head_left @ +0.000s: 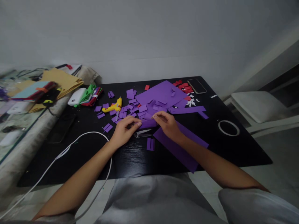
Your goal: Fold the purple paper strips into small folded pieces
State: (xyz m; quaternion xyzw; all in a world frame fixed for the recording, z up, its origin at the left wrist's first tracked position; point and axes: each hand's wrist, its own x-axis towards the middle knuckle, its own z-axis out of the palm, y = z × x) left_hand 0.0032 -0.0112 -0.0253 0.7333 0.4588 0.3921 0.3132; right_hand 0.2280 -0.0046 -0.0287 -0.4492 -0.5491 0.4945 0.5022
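- Blk tbl [130, 161]: across mid frame.
- Lg purple sheet [161, 90]: upper ctr, small pcs partly on it.
- L hand [125, 129]: ctr, thumb + finger pinching L end of purple strip [149, 123].
- R hand [168, 125]: just R of ctr, fingertips pinching strip's R end.
- Strip: frame ctr, btwn hands.
- Yellow glue gun [112, 107]: L of ctr.
- Scissors [142, 133]: just below strip.

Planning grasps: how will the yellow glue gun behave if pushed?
The glue gun is likely stiff: its body looks like hard plastic. Its angled handle should keep it from rolling far. It would probably shift the small purple pieces beside it, which look thin and loose.
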